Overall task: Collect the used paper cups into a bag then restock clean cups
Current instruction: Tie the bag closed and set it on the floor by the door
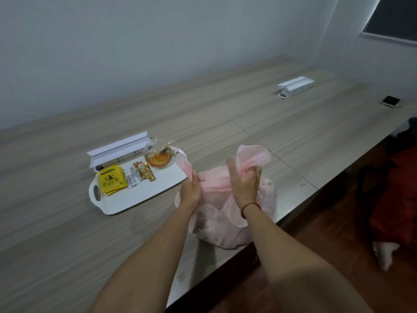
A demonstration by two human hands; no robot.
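Closing step: both hands, left [191, 186] and right [244, 181], gripping pink bag [225, 222] handles; cups apparently inside. Next: knotting, then restocking.

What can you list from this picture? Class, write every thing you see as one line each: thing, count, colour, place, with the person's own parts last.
table: one, pale wood grain, fills the view
tray: one, white, on the table left of the bag
teapot: one, clear glass with amber tea, at the tray's far end
tea packets: a small stack, yellow, on the tray's left
sachets: several, grey and orange, mid tray
socket boxes: two, white, lids raised, one behind the tray, one far right
phone: one, dark, far right edge
bag: one, pink translucent, at the table's near edge, round shapes dimly inside
left hand: grips one bag handle
right hand: grips the other handle, red cord on the wrist
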